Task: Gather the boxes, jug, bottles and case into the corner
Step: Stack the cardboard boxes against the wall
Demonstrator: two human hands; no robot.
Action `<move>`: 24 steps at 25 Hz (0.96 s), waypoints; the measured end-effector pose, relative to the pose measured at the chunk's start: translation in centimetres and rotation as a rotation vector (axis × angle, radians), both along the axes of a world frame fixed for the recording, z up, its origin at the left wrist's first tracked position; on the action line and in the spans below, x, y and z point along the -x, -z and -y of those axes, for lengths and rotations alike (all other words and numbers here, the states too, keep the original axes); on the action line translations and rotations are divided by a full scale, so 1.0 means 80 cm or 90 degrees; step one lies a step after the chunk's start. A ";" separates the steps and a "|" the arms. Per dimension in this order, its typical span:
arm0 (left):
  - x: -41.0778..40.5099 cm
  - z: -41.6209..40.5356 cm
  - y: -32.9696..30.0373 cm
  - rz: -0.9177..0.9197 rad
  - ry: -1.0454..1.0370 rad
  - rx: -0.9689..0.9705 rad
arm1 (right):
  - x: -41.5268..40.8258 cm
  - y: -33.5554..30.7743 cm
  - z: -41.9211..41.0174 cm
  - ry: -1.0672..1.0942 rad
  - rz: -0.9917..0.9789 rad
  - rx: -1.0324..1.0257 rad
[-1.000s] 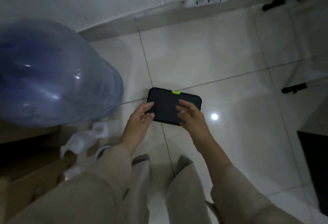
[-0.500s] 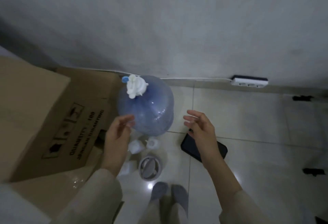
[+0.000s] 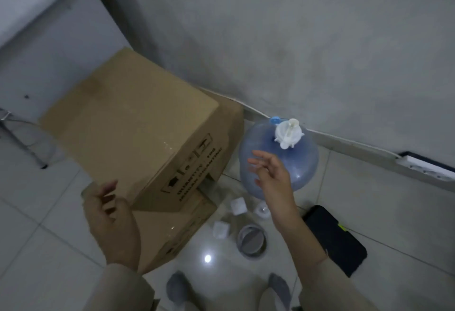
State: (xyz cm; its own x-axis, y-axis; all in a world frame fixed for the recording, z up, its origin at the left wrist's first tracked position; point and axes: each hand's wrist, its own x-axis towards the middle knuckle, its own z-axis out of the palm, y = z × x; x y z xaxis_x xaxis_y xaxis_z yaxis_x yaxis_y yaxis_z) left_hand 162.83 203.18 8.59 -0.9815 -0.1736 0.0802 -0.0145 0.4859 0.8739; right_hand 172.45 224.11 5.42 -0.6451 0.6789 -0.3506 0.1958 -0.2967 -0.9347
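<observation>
upper box: "QUANTITY" legible | left hand loose, empty | right hand spread, empty

Both hands raised, holding nothing: left hand fingers loosely curled; right hand fingers spread.

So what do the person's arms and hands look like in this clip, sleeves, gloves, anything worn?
Both hands are bare: no gloves, rings or watch visible on the left hand or right hand. Loose, plain beige long sleeves cover both arms, ending around the wrist.
</observation>
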 end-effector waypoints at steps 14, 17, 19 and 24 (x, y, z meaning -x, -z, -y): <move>0.177 0.072 0.049 0.465 0.247 -0.293 | 0.184 0.039 0.203 -0.104 0.109 0.099; 0.199 0.031 0.049 0.476 0.250 -0.308 | 0.208 0.041 0.164 -0.057 0.085 0.100; 0.222 0.006 0.051 0.477 0.248 -0.314 | 0.228 0.035 0.141 -0.041 0.067 0.131; 0.277 -0.041 0.062 0.518 0.289 -0.267 | 0.275 0.028 0.087 -0.035 0.107 0.216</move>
State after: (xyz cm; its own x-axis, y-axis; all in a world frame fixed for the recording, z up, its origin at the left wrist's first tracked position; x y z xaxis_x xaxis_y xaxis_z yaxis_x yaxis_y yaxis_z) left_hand 140.69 206.47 3.65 -0.6914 0.3681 -0.6216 -0.5704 0.2499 0.7824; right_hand 150.47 217.11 3.21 -0.5913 0.4724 -0.6536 0.3626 -0.5682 -0.7387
